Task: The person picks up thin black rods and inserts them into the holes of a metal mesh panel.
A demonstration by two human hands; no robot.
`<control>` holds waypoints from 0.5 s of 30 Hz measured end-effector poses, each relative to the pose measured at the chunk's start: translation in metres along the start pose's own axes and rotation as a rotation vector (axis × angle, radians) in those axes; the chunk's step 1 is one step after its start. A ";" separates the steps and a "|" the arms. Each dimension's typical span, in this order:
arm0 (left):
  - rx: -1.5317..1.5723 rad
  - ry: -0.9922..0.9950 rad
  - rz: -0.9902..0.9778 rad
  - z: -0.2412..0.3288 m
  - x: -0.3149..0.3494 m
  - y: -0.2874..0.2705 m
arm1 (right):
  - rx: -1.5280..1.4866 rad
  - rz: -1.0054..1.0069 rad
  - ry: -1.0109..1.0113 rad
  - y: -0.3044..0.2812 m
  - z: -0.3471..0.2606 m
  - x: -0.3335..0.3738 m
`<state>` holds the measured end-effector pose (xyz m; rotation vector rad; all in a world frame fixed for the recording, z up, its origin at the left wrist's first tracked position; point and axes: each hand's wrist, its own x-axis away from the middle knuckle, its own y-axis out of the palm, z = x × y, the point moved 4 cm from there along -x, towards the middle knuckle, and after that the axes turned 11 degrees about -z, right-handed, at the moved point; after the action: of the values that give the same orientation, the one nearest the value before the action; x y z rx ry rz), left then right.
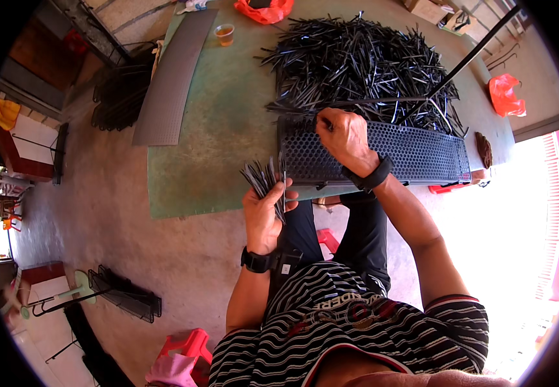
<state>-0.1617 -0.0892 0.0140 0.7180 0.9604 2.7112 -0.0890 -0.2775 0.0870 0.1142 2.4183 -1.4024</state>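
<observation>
My left hand, by the table's near edge, is closed round a bundle of thin black strips that fan out above the fingers. Over the top left part of a long black perforated panel is my right hand, its fingers curled together. Whatever those fingers hold, if anything, is too small and dark to make out. The panel is full of round holes and lies along the near edge of the table. Directly behind it rises a large heap of loose black strips.
The green table carries a long grey sheet at its left and a cup of amber liquid. A red plastic bag lies at the back. A dark rod slants over the heap. A red stool stands on the floor behind left.
</observation>
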 end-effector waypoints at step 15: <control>0.034 -0.004 -0.013 -0.005 0.000 0.009 | 0.222 -0.111 0.089 0.005 0.012 0.018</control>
<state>-0.1647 -0.0989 0.0162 0.7202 1.0092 2.6875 -0.1020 -0.2869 0.0717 0.0992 2.3628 -1.7489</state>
